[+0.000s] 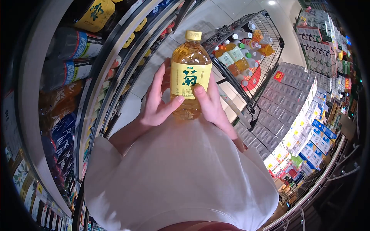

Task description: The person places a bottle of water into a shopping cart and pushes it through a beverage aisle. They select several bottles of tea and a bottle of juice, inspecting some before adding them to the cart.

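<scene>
A large clear bottle of amber drink [190, 79] with a yellow cap and a yellow label stands upright between my hands, its label facing me. My left hand [157, 98] holds it from the left side, the thumb on the lower part of the label. From the right, my right hand [210, 101] grips it too, with the thumb across the label's lower right. The fingers behind the bottle are mostly hidden.
A black wire shopping cart [256, 23] with several bottles of drink stands ahead to the right. Shelves of bottles [81, 42] run along the left. Stacked wrapped cartons [275, 104] lie to the right, beyond the cart. Pale floor tiles [210, 17] show ahead.
</scene>
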A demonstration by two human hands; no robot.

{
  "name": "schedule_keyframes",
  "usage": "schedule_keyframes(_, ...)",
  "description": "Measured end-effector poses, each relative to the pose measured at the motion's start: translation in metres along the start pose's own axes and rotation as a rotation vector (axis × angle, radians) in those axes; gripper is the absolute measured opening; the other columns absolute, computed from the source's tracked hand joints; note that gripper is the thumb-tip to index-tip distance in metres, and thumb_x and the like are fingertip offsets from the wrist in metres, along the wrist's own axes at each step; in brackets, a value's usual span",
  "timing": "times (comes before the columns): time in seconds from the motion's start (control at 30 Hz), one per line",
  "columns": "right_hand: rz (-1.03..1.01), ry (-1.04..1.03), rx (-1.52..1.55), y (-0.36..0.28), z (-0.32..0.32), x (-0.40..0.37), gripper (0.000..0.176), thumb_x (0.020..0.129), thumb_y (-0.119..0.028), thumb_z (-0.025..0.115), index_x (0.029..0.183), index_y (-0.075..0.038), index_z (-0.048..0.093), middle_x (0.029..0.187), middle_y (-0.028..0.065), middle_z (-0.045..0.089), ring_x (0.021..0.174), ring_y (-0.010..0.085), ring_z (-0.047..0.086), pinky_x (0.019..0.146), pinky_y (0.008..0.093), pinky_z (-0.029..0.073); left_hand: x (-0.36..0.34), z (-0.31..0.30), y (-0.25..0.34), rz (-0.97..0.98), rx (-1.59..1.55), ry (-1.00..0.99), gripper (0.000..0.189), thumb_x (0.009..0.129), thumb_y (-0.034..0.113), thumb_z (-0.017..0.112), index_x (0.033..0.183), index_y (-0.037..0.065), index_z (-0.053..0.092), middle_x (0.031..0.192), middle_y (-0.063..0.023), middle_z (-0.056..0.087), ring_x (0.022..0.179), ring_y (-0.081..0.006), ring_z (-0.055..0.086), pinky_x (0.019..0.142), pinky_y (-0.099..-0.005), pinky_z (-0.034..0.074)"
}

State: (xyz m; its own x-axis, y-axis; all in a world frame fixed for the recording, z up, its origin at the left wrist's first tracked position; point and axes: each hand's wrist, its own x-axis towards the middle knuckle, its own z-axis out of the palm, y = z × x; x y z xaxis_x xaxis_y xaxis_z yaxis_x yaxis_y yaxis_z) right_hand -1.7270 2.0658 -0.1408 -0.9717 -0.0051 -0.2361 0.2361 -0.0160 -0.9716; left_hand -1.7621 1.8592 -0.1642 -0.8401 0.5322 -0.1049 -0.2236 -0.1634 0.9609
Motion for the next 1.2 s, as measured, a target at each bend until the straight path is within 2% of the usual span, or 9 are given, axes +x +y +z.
schedule_keyframes(0.07,0.016,0.009,0.004,0.006,-0.001,-0.002,0.089,0.11,-0.051,0.068,0.169,0.004,0.031,0.154,0.0224,0.059,0.142,0.0294,0.059,0.12,0.044,0.045,0.003,-0.001,0.002,-0.004,0.003,-0.02,0.099,0.099,0.008,0.069,0.178,0.001,0.009,0.175,-0.0203,0.032,0.162,-0.0323,0.036,0.131,-0.05,0.031)
schedule_keyframes(0.17,0.065,0.012,0.011,0.017,-0.004,-0.005,0.087,0.11,-0.046,0.069,0.169,0.004,0.03,0.153,0.0212,0.06,0.141,0.028,0.059,0.12,0.0433,0.046,0.003,-0.001,-0.011,-0.003,0.058,0.006,0.099,0.1,0.009,0.075,0.177,-0.003,0.015,0.169,-0.0223,0.045,0.153,-0.0303,0.051,0.124,-0.0477,0.044)
schedule_keyframes(0.3,0.107,0.025,0.232,0.032,0.0,-0.002,0.077,0.113,-0.036,0.068,0.167,0.004,0.033,0.15,0.0181,0.061,0.141,0.0244,0.057,0.12,0.0419,0.046,0.006,-0.004,-0.02,-0.103,0.063,0.035,0.097,0.099,0.01,0.078,0.176,-0.001,0.021,0.164,-0.0193,0.048,0.15,-0.03,0.053,0.12,-0.0467,0.047)
schedule_keyframes(0.57,0.196,0.073,0.353,0.036,-0.031,0.004,0.069,0.115,-0.037,0.066,0.163,0.004,0.039,0.148,0.0168,0.061,0.137,0.0215,0.059,0.116,0.0388,0.049,0.032,0.026,-0.019,-0.142,0.153,0.024,0.09,0.102,0.009,0.075,0.176,0.001,0.025,0.165,-0.0164,0.048,0.145,-0.0268,0.055,0.118,-0.0449,0.049)
schedule_keyframes(0.8,0.301,0.179,0.634,0.059,-0.078,-0.001,0.071,0.117,-0.048,0.058,0.164,0.002,0.04,0.153,0.0158,0.06,0.14,0.0216,0.058,0.117,0.0382,0.049,0.068,0.061,-0.022,-0.215,0.166,-0.086,0.076,0.107,0.008,0.071,0.173,0.0,0.033,0.161,-0.0137,0.054,0.145,-0.0241,0.055,0.119,-0.0421,0.047)
schedule_keyframes(0.93,0.431,0.318,0.987,0.05,-0.099,-0.014,0.066,0.117,-0.054,0.055,0.159,-0.004,0.053,0.146,0.013,0.07,0.132,0.0225,0.07,0.114,0.0413,0.054,0.09,0.074,-0.029,-0.28,0.166,-0.205,0.069,0.109,0.008,0.069,0.17,-0.003,0.039,0.15,-0.015,0.064,0.139,-0.0238,0.061,0.121,-0.0421,0.048)
schedule_keyframes(1.1,0.506,0.568,1.03,0.084,-0.159,-0.038,0.073,0.113,-0.062,0.057,0.159,-0.006,0.055,0.142,0.0198,0.072,0.126,0.0347,0.074,0.106,0.0546,0.062,0.122,0.078,-0.068,-0.032,0.725,-0.286,0.053,0.105,0.017,0.075,0.152,-0.003,0.059,0.149,-0.0201,0.066,0.134,-0.0421,0.063,0.117,-0.0478,0.048)
schedule_keyframes(1.13,0.478,0.597,1.035,0.102,-0.181,-0.046,0.072,0.112,-0.062,0.06,0.159,-0.007,0.055,0.143,0.0177,0.072,0.128,0.0345,0.073,0.111,0.0538,0.059,0.127,0.076,-0.08,0.035,0.852,-0.282,0.054,0.105,0.019,0.075,0.152,-0.002,0.06,0.148,-0.0205,0.066,0.135,-0.0424,0.061,0.118,-0.049,0.047)
schedule_keyframes(1.2,0.367,0.784,0.713,0.108,-0.225,-0.056,0.07,0.109,-0.059,0.067,0.158,-0.009,0.055,0.148,0.0123,0.069,0.136,0.0295,0.067,0.119,0.0493,0.051,0.134,0.073,-0.1,0.178,1.104,-0.265,0.055,0.105,0.022,0.075,0.152,-0.002,0.06,0.148,-0.0213,0.065,0.138,-0.0428,0.057,0.12,-0.0514,0.044)
